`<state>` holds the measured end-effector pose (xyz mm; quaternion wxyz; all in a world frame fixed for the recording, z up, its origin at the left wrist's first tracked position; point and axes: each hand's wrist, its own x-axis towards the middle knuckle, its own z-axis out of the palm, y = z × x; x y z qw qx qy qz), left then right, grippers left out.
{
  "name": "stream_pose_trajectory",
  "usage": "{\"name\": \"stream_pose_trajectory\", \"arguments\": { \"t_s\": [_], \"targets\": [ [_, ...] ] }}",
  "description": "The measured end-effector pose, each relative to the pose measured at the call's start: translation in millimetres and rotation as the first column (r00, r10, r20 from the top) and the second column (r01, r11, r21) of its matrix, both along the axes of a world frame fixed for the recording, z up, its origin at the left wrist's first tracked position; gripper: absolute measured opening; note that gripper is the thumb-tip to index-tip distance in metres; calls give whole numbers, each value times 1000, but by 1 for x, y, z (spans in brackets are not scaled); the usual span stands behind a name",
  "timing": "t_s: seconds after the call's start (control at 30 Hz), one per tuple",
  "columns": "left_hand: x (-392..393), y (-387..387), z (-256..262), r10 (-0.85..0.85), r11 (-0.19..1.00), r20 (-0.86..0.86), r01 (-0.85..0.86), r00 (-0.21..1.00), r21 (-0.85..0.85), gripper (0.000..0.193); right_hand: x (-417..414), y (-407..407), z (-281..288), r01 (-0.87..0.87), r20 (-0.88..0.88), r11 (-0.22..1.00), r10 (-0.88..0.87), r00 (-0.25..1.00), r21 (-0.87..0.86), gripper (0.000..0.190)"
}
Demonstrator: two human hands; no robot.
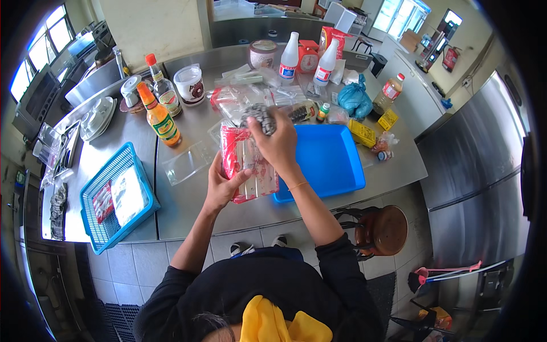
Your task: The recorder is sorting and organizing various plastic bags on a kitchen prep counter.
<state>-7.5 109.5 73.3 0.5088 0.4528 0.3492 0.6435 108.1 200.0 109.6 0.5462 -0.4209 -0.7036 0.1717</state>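
Note:
My left hand (pixel 228 181) grips the lower left side of a red and clear plastic packet (pixel 250 171), thumb across its front. My right hand (pixel 275 139) holds a crumpled grey patterned cloth (pixel 259 117) at the packet's upper edge. The packet's contents cannot be made out clearly. Just right of the packet, partly behind my right forearm, lies an empty blue plastic tray (pixel 329 162). Clear plastic bags (pixel 235 100) are heaped beyond my hands, and a flat clear plastic sleeve (pixel 188 162) rests on the steel table at the left.
A blue plastic basket (pixel 154 203) with packets stands at the left. An orange sauce bottle (pixel 160 119), a white tub (pixel 189 85), white bottles (pixel 289 57), a red kitchen scale (pixel 307 60), a blue knotted bag (pixel 354 100) and yellow boxes (pixel 362 133) surround the work area. A brown stool (pixel 384 231) is below right.

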Motion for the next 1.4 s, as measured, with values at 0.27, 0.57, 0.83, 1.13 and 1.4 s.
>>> {"name": "stream_pose_trajectory", "arguments": {
  "t_s": [0.27, 0.57, 0.83, 1.13, 1.4],
  "targets": [
    [12, 14, -18, 313, 946, 157, -322, 937, 39, 40, -6, -43, -18, -58, -102, 990, 72, 992, 128, 31],
    [-5, 18, -4, 326, 938, 179, -341, 928, 60, 34, 6, -41, -26, -45, -119, 982, 68, 991, 185, 40],
    [-21, 17, -15, 228, 970, 167, -239, 959, 50, 28, 21, -18, -31, -881, -930, 347, 58, 364, -323, 40],
    [-24, 26, -16, 470, 878, -246, -477, 848, 37, 45, 7, -58, -41, -537, -570, 806, 325, 755, -251, 41],
    [-14, 12, -39, -123, 985, 533, 36, 837, 171, 69, 8, -87, -20, -435, 101, 897, 426, 899, 86, 50]
  ]
}}
